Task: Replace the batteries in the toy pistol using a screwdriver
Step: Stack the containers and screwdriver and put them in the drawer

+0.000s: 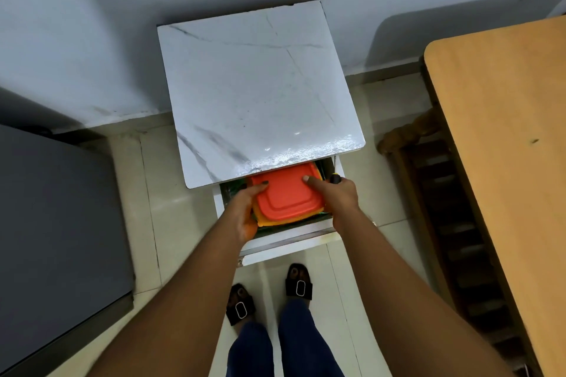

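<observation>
Both hands, left (245,208) and right (335,196), grip an orange lid (284,193) half hidden under the cabinet top (260,86).

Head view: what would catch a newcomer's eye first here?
The bright orange lid in the open drawer at centre stands out, with the left hand and right hand gripping its two sides. The right hand also holds a dark and yellow handle, apparently a screwdriver. Above the drawer lies the glossy white marble-patterned cabinet top.

2 hands (245,208), 1 orange box (286,193), 1 screwdriver (335,178), 1 open drawer (284,239), 1 wooden table (505,162)
</observation>
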